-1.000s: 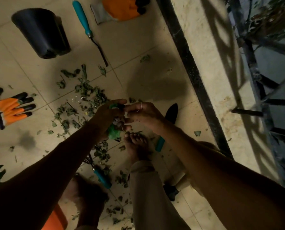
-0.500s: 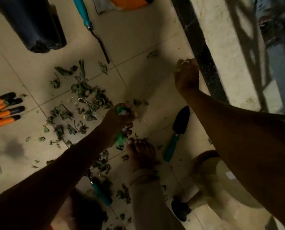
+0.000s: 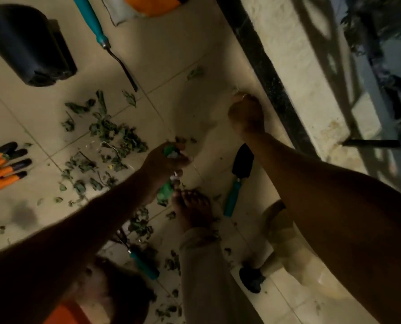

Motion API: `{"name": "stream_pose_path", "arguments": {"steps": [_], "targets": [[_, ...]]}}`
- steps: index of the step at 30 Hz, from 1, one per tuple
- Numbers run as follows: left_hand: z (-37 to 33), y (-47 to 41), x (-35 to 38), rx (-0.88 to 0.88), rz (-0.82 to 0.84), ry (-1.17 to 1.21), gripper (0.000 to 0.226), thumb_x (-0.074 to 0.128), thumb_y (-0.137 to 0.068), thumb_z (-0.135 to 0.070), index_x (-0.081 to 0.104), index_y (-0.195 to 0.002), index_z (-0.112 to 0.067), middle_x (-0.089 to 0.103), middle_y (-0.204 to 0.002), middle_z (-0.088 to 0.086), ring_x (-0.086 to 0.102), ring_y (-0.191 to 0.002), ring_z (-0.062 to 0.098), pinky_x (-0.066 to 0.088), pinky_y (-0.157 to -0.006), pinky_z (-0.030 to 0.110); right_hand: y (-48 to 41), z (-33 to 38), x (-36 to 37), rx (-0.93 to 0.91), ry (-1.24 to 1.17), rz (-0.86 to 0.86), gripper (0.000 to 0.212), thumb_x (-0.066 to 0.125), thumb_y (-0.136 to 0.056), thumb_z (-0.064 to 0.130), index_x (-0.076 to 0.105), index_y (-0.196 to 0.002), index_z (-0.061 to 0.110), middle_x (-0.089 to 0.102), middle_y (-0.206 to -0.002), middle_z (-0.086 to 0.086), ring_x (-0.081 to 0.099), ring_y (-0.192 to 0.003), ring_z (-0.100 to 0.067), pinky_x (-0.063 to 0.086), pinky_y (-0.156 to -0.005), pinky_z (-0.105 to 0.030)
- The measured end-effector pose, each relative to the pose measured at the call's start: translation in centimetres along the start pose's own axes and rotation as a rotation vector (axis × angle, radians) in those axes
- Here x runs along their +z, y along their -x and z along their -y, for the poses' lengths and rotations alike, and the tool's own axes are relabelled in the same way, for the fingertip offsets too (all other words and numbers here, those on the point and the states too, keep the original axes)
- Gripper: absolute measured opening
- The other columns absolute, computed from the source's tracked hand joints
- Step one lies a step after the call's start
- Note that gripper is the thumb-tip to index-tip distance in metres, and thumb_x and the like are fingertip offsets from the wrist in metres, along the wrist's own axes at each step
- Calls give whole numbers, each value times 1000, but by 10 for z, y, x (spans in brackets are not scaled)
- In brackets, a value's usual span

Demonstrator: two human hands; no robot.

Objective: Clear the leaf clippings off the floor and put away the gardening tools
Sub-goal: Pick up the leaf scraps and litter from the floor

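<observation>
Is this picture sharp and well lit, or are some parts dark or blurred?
Head view: dim; forearms nearly black; right hand blurred; left hand, gripping a green bundle, sharper; leaf clippings recognisable; barred shadows cross the pale ledge.

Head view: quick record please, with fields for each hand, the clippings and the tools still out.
left hand: grips a green item
right hand: curled in a fist near the black floor strip; contents unclear
leaf clippings: scattered on the floor, uncleared
trowel: flat on the floor
other tools: weeder by the black pot; teal-handled tool partly under the left arm
orange gloves: one at left edge, one at top edge
</observation>
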State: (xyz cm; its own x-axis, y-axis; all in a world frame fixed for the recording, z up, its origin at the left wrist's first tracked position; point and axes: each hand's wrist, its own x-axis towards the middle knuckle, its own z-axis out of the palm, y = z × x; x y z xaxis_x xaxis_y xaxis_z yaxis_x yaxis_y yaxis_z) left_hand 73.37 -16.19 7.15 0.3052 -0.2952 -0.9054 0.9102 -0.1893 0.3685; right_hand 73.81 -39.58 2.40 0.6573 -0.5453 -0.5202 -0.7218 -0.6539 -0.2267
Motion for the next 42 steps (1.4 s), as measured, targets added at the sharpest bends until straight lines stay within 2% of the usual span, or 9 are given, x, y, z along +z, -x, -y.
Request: {"name": "stream_pose_path", "arguments": {"steps": [7, 12, 17, 21, 25, 29, 33, 38, 42], "targets": [[10, 8, 23, 15, -37, -140, 24, 72, -92, -5, 60, -80, -21, 54, -65, 3, 49, -43, 15, 38, -39, 19, 86, -79, 29, 175, -132, -22, 35, 58, -95, 22, 62, -129, 13, 60, -130, -9, 56, -122, -29, 49, -100, -40], [25, 23, 41, 23, 31, -280, 19, 74, -91, -7, 59, -85, -16, 55, -58, 6, 49, -38, 14, 37, -35, 19, 143, -132, 27, 372, -175, 28, 46, 55, -97, 15, 49, -142, 5, 52, -140, -13, 50, -130, -30, 41, -102, -35], [33, 33, 57, 37, 67, -383, 24, 77, -90, -13, 54, -81, -14, 50, -60, 8, 48, -42, 15, 36, -38, 21, 169, -151, 25, 447, -313, -25, 46, 58, -93, 10, 51, -138, 2, 58, -134, -15, 57, -124, -30, 48, -101, -36], [38, 30, 67, -1, 110, -414, 22, 77, -87, -6, 55, -84, -11, 50, -59, 7, 45, -40, 16, 37, -40, 21, 156, -165, 21, 582, -404, -60, 48, 53, -94, 3, 43, -141, 5, 48, -137, -14, 54, -123, -32, 48, -90, -28], [45, 14, 66, -18, 116, -413, 26, 78, -85, -2, 57, -80, -16, 51, -57, 6, 45, -41, 18, 39, -38, 21, 121, -184, 27, 622, -281, 23, 57, 51, -97, 10, 33, -150, 2, 31, -154, -24, 35, -139, -40, 35, -111, -44], [50, -1, 62, 3, 58, -439, 27, 79, -84, -1, 57, -81, -17, 53, -63, 6, 50, -42, 12, 41, -40, 19, 99, -195, 38, 666, -232, 23, 28, 55, -100, 18, 50, -127, 20, 47, -132, -6, 54, -106, -20, 47, -76, -24], [50, 4, 54, -66, 17, -319, 25, 77, -84, 0, 58, -84, -16, 52, -62, 8, 48, -36, 14, 39, -36, 19, 101, -182, 38, 644, -310, 83, 35, 62, -99, 26, 58, -130, 12, 62, -125, -8, 61, -114, -26, 49, -87, -29], [43, 22, 39, -28, -8, -283, 21, 80, -87, -14, 62, -81, -21, 60, -64, 1, 54, -47, 16, 44, -45, 24, 147, -122, 23, 563, -854, 168, 18, 71, -93, 15, 67, -111, 11, 72, -98, -4, 68, -87, -14, 55, -72, -26], [30, 35, 33, 95, -38, -278, 13, 73, -92, -13, 66, -83, -20, 67, -74, -6, 60, -65, 11, 49, -58, 21, 178, -56, 8, 452, -1004, 269, 14, 73, -92, 20, 72, -105, 15, 69, -79, 9, 61, -71, -2, 47, -60, -17]]}}
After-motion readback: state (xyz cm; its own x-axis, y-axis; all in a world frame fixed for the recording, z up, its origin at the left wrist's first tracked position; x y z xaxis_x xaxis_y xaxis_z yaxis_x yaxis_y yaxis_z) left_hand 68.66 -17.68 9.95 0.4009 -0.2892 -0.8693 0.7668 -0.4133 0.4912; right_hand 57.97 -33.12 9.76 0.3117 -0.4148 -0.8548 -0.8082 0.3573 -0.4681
